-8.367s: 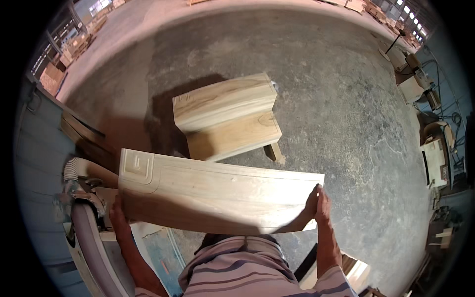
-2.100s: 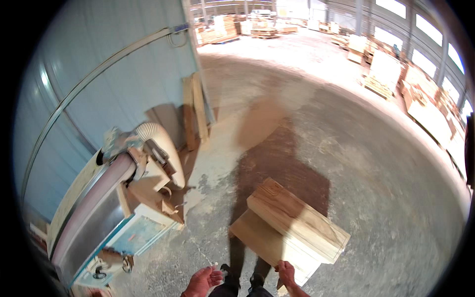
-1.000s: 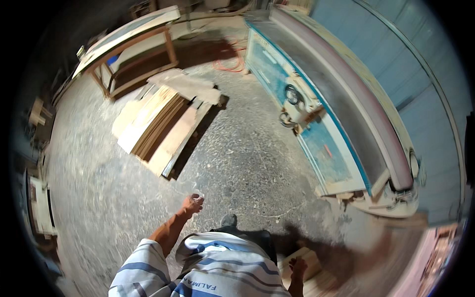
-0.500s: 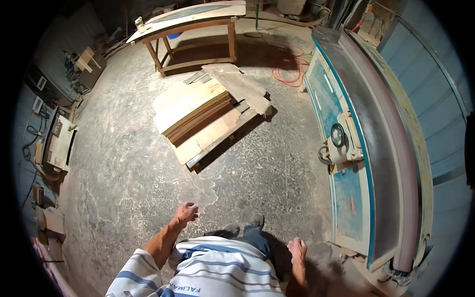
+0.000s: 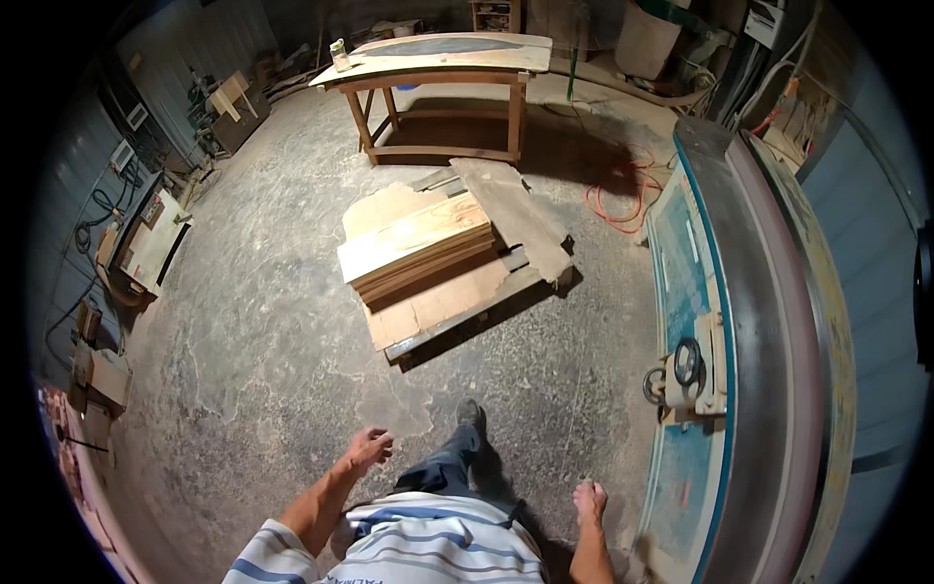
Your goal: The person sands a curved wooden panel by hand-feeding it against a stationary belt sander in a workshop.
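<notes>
My left hand (image 5: 370,450) hangs loosely at my side with its fingers apart, holding nothing. My right hand (image 5: 590,501) is also free, fingers relaxed, close to the long blue sanding machine (image 5: 739,341) on my right. Ahead of me on the concrete floor a stack of pale wooden boards (image 5: 416,245) lies on a low pallet (image 5: 457,302) covered with torn cardboard. One foot is stepping forward toward it.
A wooden workbench (image 5: 438,60) stands beyond the pallet. An orange cable (image 5: 623,190) coils on the floor by the machine's far end. Benches, tools and wood scraps (image 5: 136,243) line the left wall. The floor is dusty concrete.
I have turned away from the earlier board stack and walked along the sanding machine; the pallet with boards has come closer. The wide board I carried is gone from my hands.
</notes>
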{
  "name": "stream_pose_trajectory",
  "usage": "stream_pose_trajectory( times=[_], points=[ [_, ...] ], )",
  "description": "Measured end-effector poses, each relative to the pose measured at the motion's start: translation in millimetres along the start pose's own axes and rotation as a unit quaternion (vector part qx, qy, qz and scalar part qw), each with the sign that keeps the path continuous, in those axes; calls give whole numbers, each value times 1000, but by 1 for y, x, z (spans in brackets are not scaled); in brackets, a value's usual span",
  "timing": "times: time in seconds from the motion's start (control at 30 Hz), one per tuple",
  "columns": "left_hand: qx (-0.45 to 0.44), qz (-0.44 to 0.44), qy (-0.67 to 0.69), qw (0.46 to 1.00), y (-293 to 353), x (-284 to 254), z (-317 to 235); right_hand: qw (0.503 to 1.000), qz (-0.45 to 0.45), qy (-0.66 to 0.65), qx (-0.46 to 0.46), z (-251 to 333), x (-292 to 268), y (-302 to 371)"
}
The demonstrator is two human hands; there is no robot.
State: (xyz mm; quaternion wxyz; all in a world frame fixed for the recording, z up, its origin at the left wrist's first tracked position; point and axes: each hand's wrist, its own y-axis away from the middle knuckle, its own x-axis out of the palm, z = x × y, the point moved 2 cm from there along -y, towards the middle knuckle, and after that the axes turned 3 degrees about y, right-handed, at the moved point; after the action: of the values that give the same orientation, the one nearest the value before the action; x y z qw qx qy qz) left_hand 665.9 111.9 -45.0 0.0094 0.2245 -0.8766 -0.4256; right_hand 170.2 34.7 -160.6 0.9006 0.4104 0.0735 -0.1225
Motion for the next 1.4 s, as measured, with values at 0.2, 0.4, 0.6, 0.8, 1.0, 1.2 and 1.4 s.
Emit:
stream_pose_trajectory(
  times=[0.2, 0.4, 0.6, 0.8, 1.0, 1.2, 1.4],
  points=[
    [-35, -27, 36, 998, -65, -5, -4, 998, -18, 48, -30, 52, 32, -46],
    [-17, 18, 68, 997, -127, 23, -76, 994, -38, 100, 9, 106, 61, -84],
    [25, 19, 132, 991, -158, 36, -153, 975, -11, 205, -81, 171, 113, -100],
    [-5, -36, 131, 991, -168, 35, -161, 810, 11, 552, -197, 213, 144, -143],
    [-37, -233, 51, 970, -173, 33, -164, 964, 87, 242, -65, 319, 188, -180],
    [11, -206, 44, 977, -181, 74, -223, 956, 171, 226, -72, 420, 243, -240],
    [300, 12, -49, 953, -241, 91, -204, 946, 236, 187, -119, 457, 299, -277]
  ],
)
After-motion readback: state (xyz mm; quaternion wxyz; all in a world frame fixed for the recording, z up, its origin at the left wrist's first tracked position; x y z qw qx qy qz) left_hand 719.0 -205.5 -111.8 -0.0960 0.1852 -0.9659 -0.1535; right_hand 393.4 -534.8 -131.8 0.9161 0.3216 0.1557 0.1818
